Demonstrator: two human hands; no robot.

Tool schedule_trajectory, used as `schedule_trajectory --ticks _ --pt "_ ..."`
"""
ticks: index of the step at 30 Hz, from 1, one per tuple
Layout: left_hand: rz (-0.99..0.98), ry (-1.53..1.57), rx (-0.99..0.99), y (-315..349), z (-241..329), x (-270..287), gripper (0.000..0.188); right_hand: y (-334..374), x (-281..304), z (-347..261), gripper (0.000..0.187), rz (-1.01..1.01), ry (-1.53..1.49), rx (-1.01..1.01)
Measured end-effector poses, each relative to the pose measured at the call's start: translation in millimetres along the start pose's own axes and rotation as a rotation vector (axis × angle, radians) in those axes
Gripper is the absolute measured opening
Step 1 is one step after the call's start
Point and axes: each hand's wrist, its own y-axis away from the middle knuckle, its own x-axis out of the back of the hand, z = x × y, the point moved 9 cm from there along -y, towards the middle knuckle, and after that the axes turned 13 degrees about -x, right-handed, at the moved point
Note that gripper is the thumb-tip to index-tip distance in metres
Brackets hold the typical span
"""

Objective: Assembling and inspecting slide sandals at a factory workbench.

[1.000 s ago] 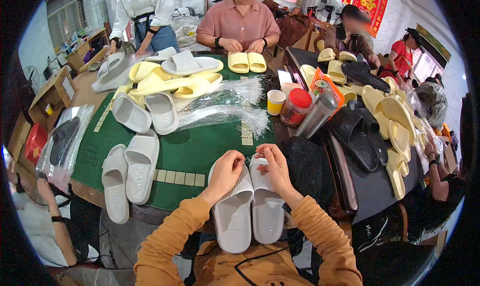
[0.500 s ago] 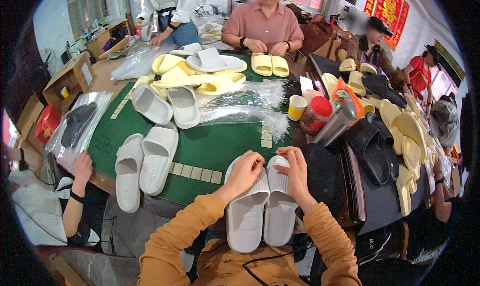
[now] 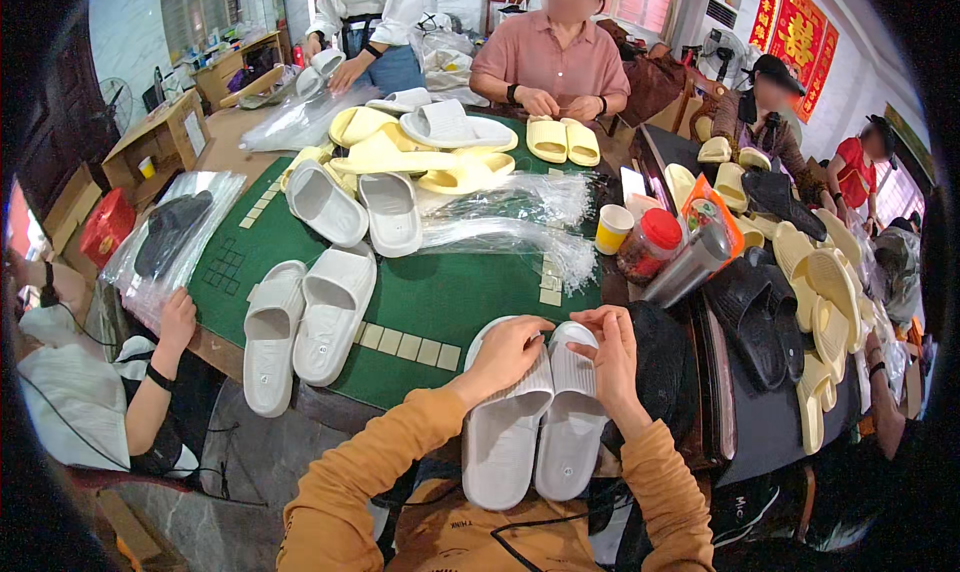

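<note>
A pair of light grey slides stands side by side at the table's near edge, toes away from me: the left slide [image 3: 497,447] and the right slide [image 3: 570,444]. My left hand [image 3: 505,355] lies over the left slide's strap and toe, with its fingers curled and closed toward the gap between the toes. Beside the right slide's toe is my right hand [image 3: 614,362], its fingers bent inward and closed toward my left fingertips. Anything thin between the fingertips is too small to make out. Another grey pair, including one slide [image 3: 335,312], sits to the left.
Bundles of clear plastic strands [image 3: 510,237] cross the green mat [image 3: 440,297]. Yellow and grey slides [image 3: 390,157] are piled beyond. At right stand a paper cup [image 3: 613,229], red-lidded jar [image 3: 652,244] and metal flask [image 3: 690,264]. A co-worker's hand [image 3: 178,319] touches a plastic bag at left.
The whole view has shifted slightly to the right. My hands stay at the slides' toes, the right fingers a little more bent together. The co-worker opposite keeps hands near a yellow pair.
</note>
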Motion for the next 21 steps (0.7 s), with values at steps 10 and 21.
schedule_trajectory --ticks 10,21 --pt "0.052 0.075 0.034 5 -6 4 0.031 33 58 -57 0.026 0.123 -0.401 0.114" --pt "-0.024 0.073 0.101 -4 6 -1 0.032 151 105 -140 0.028 -0.001 -0.828 0.43"
